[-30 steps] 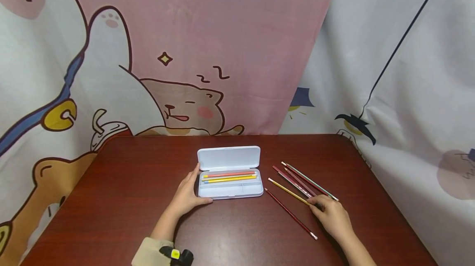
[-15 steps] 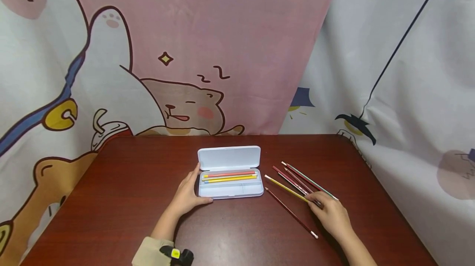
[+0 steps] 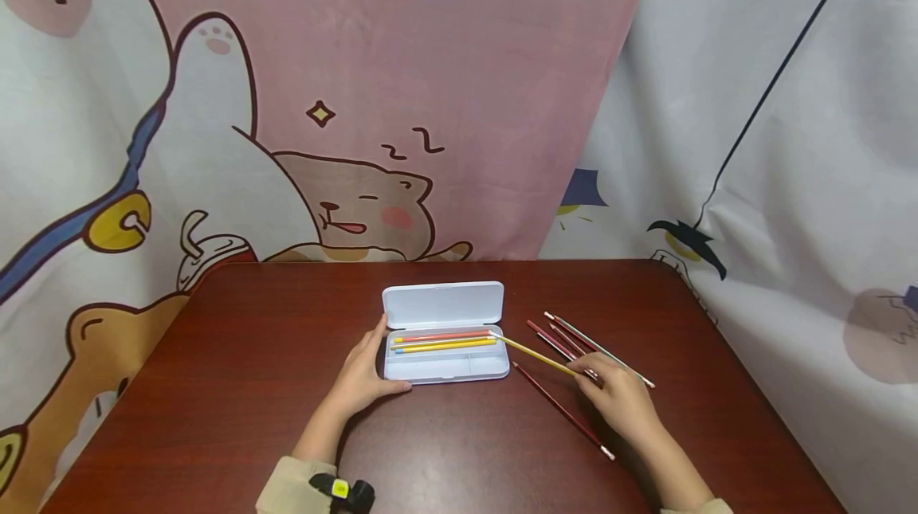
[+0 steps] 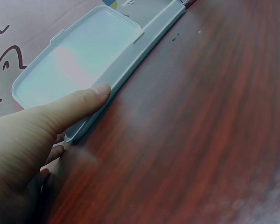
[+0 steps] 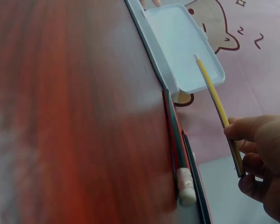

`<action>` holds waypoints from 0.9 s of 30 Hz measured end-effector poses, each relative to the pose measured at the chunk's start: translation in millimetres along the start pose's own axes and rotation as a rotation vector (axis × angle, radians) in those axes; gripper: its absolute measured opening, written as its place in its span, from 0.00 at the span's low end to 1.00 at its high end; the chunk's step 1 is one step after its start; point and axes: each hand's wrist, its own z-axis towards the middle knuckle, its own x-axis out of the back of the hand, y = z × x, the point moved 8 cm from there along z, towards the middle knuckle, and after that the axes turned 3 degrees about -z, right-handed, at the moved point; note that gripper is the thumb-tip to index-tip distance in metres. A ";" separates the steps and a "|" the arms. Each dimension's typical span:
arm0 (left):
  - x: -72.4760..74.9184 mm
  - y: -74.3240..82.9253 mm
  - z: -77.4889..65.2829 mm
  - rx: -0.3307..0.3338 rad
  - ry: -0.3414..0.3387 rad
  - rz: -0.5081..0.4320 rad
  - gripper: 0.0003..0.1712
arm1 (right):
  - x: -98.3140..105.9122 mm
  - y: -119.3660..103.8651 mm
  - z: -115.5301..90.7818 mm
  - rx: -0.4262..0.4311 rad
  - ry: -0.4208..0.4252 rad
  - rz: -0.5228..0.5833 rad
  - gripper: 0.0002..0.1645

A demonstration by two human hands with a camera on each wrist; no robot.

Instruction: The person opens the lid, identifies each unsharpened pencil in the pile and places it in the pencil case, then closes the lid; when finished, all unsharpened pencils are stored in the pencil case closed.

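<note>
A pale, lidded pencil case (image 3: 430, 371) stands with its lid up on the table, several pencils (image 3: 445, 347) lying in its rear compartment. My left hand (image 3: 360, 374) holds the case's left end, thumb along the front edge and fingers round the far side. Between thumb and fingers, my right hand (image 3: 620, 398) pinches a yellow pencil (image 3: 534, 352). This pencil slants up to the left, its white-tipped end over the case's right end. In the right wrist view the yellow pencil (image 5: 214, 97) is raised off the table.
Several loose pencils (image 3: 598, 348) lie bunched beyond my right hand. A dark red pencil (image 3: 562, 410) with a white eraser lies apart, nearer me, pointing at the case's right corner. Behind the brown table (image 3: 287, 315) hangs a printed cloth (image 3: 502, 100).
My right hand has lifted the yellow pencil and moved left, bringing its tip from beside the case to over its right end. My left hand keeps its place.
</note>
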 end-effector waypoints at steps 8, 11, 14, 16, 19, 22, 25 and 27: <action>1.8 3.1 -0.3 -0.013 0.009 -0.004 0.74 | -12.5 -14.9 19.2 0.022 -0.049 0.043 0.15; 1.1 1.6 -0.2 0.001 0.000 -0.006 0.74 | -16.8 -21.4 27.6 0.042 -0.057 0.041 0.15; 0.4 0.3 0.2 0.010 -0.004 -0.006 0.75 | -21.6 -28.1 36.3 0.059 -0.076 0.055 0.15; 0.1 0.3 0.2 0.009 -0.005 -0.007 0.75 | -25.7 -32.0 42.0 0.068 -0.095 0.070 0.14; -0.4 0.2 0.3 0.008 -0.007 -0.007 0.75 | -32.1 -37.4 50.2 0.086 -0.119 0.088 0.14; -0.1 0.4 0.2 0.004 -0.005 -0.009 0.75 | -38.2 -43.3 57.7 0.114 -0.132 0.105 0.13; 0.8 1.5 -0.2 -0.009 0.003 -0.010 0.75 | -45.2 -49.3 64.6 0.145 -0.146 0.124 0.13; 1.5 2.3 -0.5 -0.017 0.010 -0.012 0.75 | -50.0 -53.0 69.0 0.161 -0.155 0.125 0.13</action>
